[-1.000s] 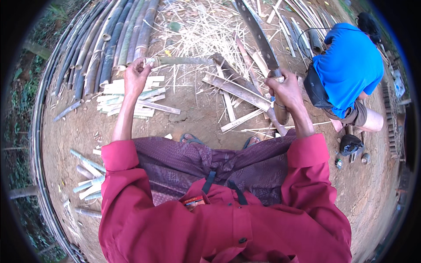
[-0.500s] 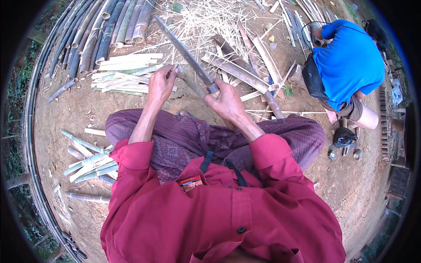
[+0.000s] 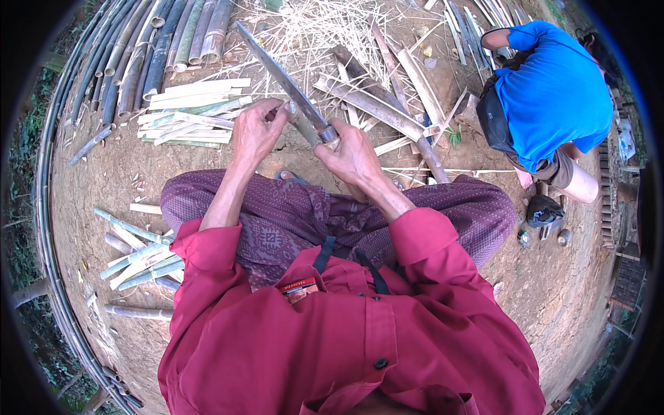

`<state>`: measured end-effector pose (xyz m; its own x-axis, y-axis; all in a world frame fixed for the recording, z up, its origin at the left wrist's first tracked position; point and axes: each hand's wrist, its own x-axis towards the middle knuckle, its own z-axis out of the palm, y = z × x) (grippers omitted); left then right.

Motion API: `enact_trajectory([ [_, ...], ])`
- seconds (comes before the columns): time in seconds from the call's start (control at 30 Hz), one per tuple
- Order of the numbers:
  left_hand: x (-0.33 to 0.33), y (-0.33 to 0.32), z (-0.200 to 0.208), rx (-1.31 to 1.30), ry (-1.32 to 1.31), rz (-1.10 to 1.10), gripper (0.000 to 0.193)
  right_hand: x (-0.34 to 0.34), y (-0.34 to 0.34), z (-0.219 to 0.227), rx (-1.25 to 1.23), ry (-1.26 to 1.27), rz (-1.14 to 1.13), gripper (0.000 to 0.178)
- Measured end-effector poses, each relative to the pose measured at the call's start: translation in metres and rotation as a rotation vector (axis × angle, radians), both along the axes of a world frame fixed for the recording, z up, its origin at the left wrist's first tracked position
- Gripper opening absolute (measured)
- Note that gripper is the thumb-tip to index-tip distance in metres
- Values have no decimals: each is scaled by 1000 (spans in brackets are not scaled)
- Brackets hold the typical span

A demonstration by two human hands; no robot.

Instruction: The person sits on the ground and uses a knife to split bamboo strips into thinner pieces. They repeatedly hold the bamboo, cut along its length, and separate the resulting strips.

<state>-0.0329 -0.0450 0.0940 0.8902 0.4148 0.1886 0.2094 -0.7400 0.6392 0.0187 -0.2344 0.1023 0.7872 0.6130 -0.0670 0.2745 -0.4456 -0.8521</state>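
My right hand (image 3: 349, 153) is closed around the handle of a long-bladed machete (image 3: 282, 75), whose blade slants up and to the left. Just left of the blade, a narrow round bamboo piece (image 3: 302, 126) runs at a slant, its pale end toward my left hand (image 3: 256, 130). The fingers of that hand are curled, thumb and forefinger pinched at the bamboo's end. Its lower part disappears behind the machete and my right hand. Both hands are above my crossed legs (image 3: 277, 207), wrapped in purple patterned cloth.
Split bamboo slats (image 3: 190, 114) are stacked beyond my left hand, with another pile (image 3: 142, 256) by my left knee. Bamboo poles (image 3: 183, 41) lie far left. Shavings (image 3: 325, 31) and half-round bamboo pieces (image 3: 377, 107) lie ahead. A person in blue (image 3: 553, 90) bends at the right.
The machete has shifted slightly left along with my right hand, and the view has moved a little. At the right, the other person's elbow has swung outward.
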Motion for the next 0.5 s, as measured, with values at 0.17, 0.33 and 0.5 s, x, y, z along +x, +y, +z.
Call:
enact_trajectory([
  [0.17,2,-2,-2,-18,0,7,22,1,-2,5,-43,19,13,44],
  [0.33,3,-6,4,39,33,-5,22,-1,-4,3,-13,0,1,34],
  [0.5,0,-3,-6,82,-151,-41,18,0,-2,4,-21,-54,16,35],
])
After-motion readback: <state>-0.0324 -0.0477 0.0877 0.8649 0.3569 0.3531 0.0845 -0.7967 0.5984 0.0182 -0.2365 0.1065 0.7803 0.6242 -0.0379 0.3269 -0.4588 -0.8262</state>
